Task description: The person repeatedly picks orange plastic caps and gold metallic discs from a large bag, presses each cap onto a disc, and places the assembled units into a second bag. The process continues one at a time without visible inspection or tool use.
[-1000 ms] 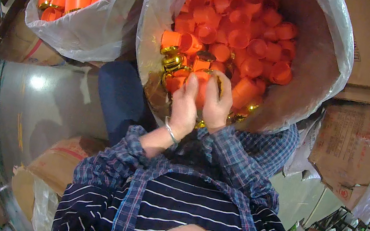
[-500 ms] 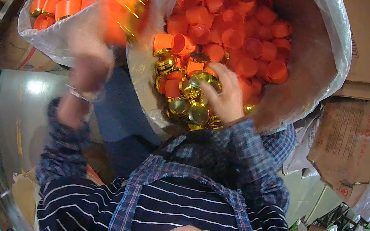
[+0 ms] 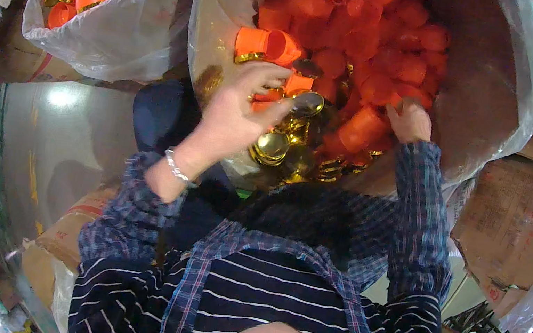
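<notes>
My left hand (image 3: 236, 115), with a bracelet on the wrist, hovers over the near left part of the big lined container. Its thumb and fingers are apart around orange and gold pieces, and I see nothing held. Under its thumb lies a round gold lid-like piece (image 3: 306, 104), with more gold pieces (image 3: 273, 145) nearer me. My right hand (image 3: 411, 122) is at the container's right side, fingers curled closed on an orange cup (image 3: 411, 93), partly hidden by the fingers. A tilted orange cup (image 3: 363, 129) lies left of it. An orange cup with a gold band (image 3: 252, 43) lies beyond my left hand.
The large container (image 3: 508, 73) has a clear plastic liner and holds many orange cups. At the far left stands a second plastic-lined bag (image 3: 119, 36) filled with gold-banded orange cups. Cardboard (image 3: 515, 215) stands at the right. A cardboard box (image 3: 70, 225) sits at my left.
My left hand has come from the left bag, where it carried gold-banded orange cups, back to the large container without them. My right hand has moved right, from the gold pieces to the orange cups.
</notes>
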Available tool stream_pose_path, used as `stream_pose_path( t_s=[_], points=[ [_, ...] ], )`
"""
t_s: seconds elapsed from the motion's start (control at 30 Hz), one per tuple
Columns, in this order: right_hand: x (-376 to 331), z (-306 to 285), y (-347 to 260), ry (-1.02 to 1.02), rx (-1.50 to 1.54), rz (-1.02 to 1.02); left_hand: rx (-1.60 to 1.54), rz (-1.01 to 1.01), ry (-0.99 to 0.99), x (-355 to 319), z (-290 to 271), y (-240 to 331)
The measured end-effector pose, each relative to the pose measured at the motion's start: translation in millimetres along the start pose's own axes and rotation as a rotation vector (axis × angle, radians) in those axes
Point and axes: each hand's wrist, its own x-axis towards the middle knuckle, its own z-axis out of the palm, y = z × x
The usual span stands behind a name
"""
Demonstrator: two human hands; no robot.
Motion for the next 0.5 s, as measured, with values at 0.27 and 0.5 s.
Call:
stream_pose_path(
  t_s=[0.27,0.5],
  points=[
    [-41.1,-6.9,-126.6,-0.442,1.49,-0.11,-0.054,-0.399,-0.509,-27.2,31.9,-19.0],
    [10.2,118.1,-155.3,0.068,0.308,-0.157,-1.085,-0.746,0.324,-56.3,31.8,-40.0]
  ],
)
